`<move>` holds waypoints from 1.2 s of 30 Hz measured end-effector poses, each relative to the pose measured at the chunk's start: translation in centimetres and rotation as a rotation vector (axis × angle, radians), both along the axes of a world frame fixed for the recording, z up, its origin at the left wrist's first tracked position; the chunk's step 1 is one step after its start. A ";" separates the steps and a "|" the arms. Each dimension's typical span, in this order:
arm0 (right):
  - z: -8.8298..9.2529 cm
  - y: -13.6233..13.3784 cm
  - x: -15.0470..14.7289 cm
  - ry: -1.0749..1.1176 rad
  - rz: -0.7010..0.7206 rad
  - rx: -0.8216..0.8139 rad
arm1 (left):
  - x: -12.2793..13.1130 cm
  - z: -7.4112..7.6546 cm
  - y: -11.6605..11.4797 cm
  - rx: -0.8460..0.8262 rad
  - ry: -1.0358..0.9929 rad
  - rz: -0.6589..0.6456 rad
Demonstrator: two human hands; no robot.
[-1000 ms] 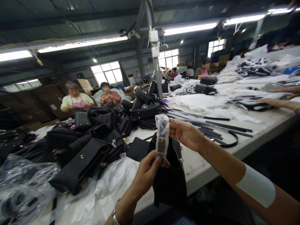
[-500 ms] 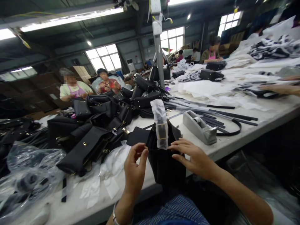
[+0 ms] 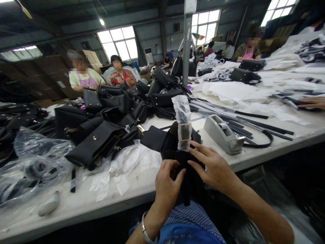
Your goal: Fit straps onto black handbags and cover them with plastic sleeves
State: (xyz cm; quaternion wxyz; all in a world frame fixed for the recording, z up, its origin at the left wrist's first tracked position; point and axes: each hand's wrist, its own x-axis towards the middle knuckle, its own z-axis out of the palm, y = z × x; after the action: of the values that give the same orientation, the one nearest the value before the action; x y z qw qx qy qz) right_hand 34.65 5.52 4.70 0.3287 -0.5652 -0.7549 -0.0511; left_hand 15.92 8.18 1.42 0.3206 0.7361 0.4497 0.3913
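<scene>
A black handbag (image 3: 169, 145) stands open at the table's front edge, its flap (image 3: 151, 138) folded out to the left. From its top rises a strap piece wrapped in white tissue (image 3: 182, 110), with a gold buckle (image 3: 185, 132) showing through. My left hand (image 3: 167, 184) is closed, thumb and fingers pinching the bag's dark front. My right hand (image 3: 213, 166) holds the bag's right side between thumb and fingertips, beside the wrapped strap's lower end. A dark strip (image 3: 187, 195) hangs below the hands. The exact grip points are hard to see against the black.
A grey tape dispenser (image 3: 223, 135) stands right of the bag, with black straps (image 3: 264, 117) behind it. Black handbags (image 3: 96, 142) pile up at left. Plastic wrapping (image 3: 40, 152) and a pale rounded object (image 3: 49, 203) lie nearer. A post (image 3: 186, 51) rises behind. Co-workers sit across the table.
My left hand has moved right and onto the bag's front, its fingers now closing there. My right hand stays at the bag's right side. The camera view has shifted.
</scene>
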 end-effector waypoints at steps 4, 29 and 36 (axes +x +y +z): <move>2.1 1.5 0.5 -0.159 0.119 -0.246 | 0.1 0.2 0.3 0.003 -0.022 -0.031; 7.6 4.3 4.9 0.250 0.065 0.037 | 3.2 11.4 11.2 -0.321 0.129 -0.619; 0.5 -1.9 1.0 0.271 -0.228 0.173 | 4.8 7.6 8.4 -0.666 0.022 -0.450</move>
State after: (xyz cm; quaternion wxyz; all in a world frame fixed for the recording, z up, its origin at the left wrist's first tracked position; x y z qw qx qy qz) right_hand 35.66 3.65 5.16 0.4666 -0.6182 -0.6279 -0.0762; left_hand 20.74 16.57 9.00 0.6143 0.6764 0.3828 0.1363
